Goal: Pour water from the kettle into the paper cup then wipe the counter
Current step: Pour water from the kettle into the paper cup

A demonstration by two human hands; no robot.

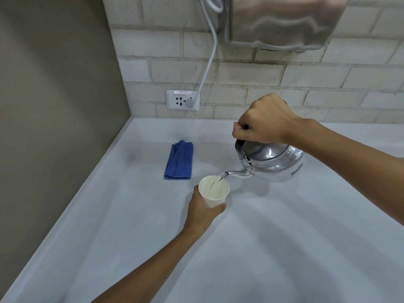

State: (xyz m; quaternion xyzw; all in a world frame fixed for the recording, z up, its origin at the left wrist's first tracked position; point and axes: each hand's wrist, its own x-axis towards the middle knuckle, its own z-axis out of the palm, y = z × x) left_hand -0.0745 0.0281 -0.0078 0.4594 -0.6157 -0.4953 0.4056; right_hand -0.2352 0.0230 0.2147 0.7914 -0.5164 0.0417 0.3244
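Note:
A shiny metal kettle (275, 161) hangs tilted above the counter, its spout pointing left over a white paper cup (215, 192). My right hand (264, 121) is closed around the kettle's dark top handle. A thin stream of water runs from the spout into the cup. My left hand (202, 209) wraps the cup's lower part from the near side and holds it on the white counter (284, 248). A folded blue cloth (179, 160) lies flat on the counter, left of and behind the cup.
A brick-tiled wall runs along the back with a white socket plate (182, 99) and a plugged-in white cable (207, 62). A steel wall-mounted box (282, 20) hangs above the kettle. A grey side wall (54, 106) closes off the counter's left edge.

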